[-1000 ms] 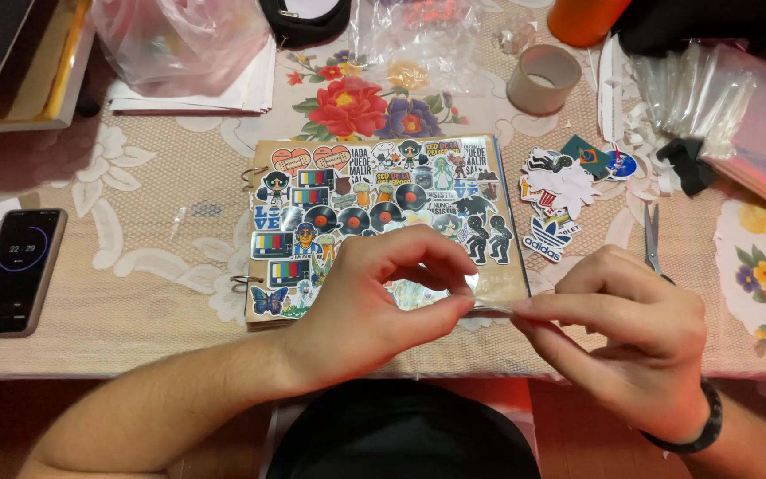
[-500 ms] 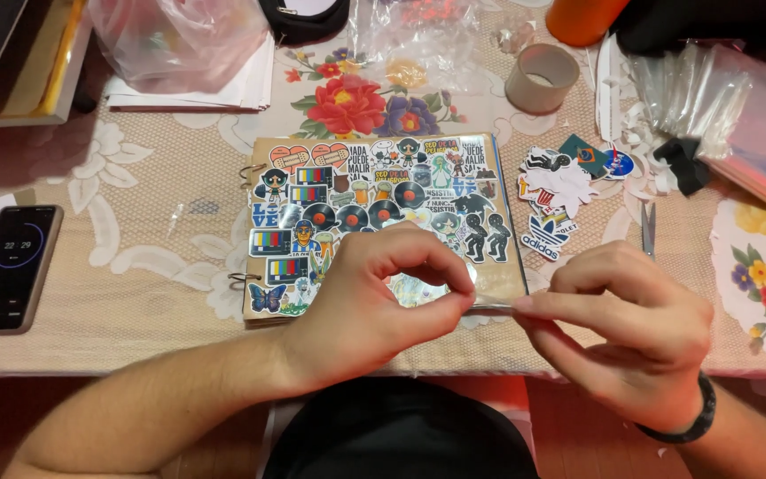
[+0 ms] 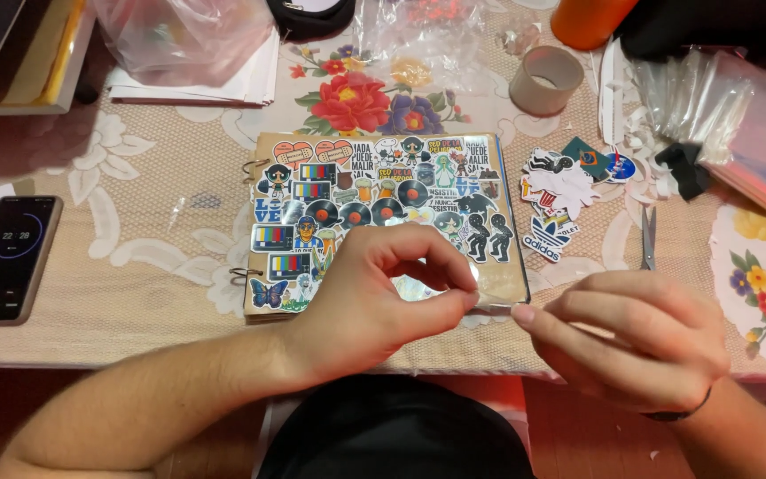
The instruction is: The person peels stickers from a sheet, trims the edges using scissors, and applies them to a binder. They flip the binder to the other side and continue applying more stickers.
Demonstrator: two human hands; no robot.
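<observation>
Both hands, left hand (image 3: 374, 302) and right hand (image 3: 640, 341), pinch a small clear sticker (image 3: 492, 303) near the sticker-covered notebook (image 3: 383, 208) on the table (image 3: 135, 239).

- We see warm, fairly dim indoor light falling on the table (image 3: 135, 266) from above.
- Our view is sharp at the centre; the top corners darken into shadow.
- Soft glare sits on the plastic bags (image 3: 711, 98) and the phone (image 3: 6, 257) screen glows.
- Shadows stay soft.

Kraft-paper notebook (image 3: 383, 222) with glossy stickers; lace cloth tablecloth (image 3: 152, 266); cardboard tape roll (image 3: 545, 80); clear plastic bags (image 3: 183, 35).
</observation>
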